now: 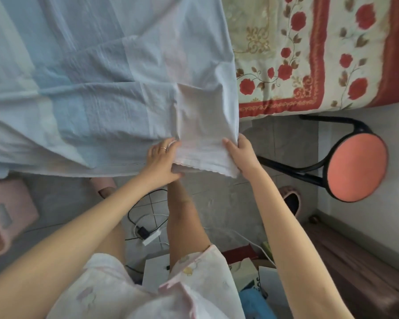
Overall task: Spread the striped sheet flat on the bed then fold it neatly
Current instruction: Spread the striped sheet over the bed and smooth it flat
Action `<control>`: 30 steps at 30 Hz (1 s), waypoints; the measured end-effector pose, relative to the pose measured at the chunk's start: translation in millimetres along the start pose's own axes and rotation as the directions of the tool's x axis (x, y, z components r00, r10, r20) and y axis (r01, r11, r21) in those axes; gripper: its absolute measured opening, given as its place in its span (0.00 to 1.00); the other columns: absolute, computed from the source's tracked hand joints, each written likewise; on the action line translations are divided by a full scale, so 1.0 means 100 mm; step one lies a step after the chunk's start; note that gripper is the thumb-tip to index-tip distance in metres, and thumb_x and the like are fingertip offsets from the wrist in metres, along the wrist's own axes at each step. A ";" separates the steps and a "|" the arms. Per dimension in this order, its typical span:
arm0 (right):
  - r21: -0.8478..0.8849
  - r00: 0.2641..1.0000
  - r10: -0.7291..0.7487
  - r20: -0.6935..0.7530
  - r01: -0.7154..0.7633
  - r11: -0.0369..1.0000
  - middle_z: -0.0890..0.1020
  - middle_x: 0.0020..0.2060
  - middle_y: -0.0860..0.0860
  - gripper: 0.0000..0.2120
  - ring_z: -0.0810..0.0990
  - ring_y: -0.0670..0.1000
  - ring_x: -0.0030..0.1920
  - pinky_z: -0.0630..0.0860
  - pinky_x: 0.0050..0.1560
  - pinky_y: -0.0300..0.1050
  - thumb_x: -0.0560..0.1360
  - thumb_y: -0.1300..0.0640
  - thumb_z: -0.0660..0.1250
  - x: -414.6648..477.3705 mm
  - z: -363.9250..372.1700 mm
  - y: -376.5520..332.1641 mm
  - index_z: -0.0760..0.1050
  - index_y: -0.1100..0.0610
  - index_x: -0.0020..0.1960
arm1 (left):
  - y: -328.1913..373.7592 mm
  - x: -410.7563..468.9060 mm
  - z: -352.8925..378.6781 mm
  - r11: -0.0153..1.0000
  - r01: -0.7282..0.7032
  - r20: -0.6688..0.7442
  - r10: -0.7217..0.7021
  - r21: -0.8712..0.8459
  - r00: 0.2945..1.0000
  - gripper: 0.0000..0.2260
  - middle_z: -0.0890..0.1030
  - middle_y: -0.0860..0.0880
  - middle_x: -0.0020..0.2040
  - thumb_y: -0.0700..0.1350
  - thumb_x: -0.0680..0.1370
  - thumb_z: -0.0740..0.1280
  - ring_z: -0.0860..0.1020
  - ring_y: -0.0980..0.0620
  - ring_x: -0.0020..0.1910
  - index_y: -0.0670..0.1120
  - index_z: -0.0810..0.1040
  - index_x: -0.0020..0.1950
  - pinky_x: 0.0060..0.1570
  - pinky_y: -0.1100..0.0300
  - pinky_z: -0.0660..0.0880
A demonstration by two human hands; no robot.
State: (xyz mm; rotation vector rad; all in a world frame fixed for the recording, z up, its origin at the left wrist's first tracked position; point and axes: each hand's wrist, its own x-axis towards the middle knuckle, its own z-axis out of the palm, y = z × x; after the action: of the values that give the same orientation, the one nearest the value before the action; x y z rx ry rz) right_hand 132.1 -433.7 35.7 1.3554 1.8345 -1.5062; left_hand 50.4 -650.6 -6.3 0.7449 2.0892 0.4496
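The left hand [162,162] is gripping the sheet [101,77] at its near hem, low in the middle of the frame. Its fingers are lying on top of the cloth, with a ring showing on one of them, and its thumb is curling in beneath the hem, so the cloth is being pinched between them. The fingertips are slipping out of sight under a raised fold. Just to the right, the right hand [243,154] is clamping the sheet's right corner. The thumb is pressing on top and the other fingers are wrapping round the side edge, where the cloth is hiding them. A pale panel of cloth is stretching between the two hands.

The sheet is lying over the bed [320,54] across the upper left and centre, wrinkled, with its near edge hanging off the side. The top and left edges of the frame are cutting it off, and it is covering that part of the bed. The floral cover is showing only at the upper right. A stool [355,166] is standing at the right, near the bed's corner. Objects at the bottom right are too blurred to name.
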 end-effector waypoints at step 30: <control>-0.431 0.920 -0.264 0.290 0.372 0.822 0.64 0.56 0.49 0.26 0.71 0.51 0.53 0.72 0.50 0.40 0.73 0.66 0.68 -1.43 -0.48 -1.21 0.64 0.55 0.67 | 0.81 -1.07 -0.97 0.863 -0.397 -0.548 0.504 0.311 0.668 0.13 0.85 0.45 0.45 0.38 0.75 0.60 0.83 0.47 0.40 0.41 0.85 0.44 0.34 0.61 0.76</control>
State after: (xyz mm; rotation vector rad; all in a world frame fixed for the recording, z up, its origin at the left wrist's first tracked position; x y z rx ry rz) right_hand 104.9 -443.5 227.3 0.6428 2.1716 -1.1631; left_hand 48.6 -663.4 159.0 1.3881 2.5582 0.9034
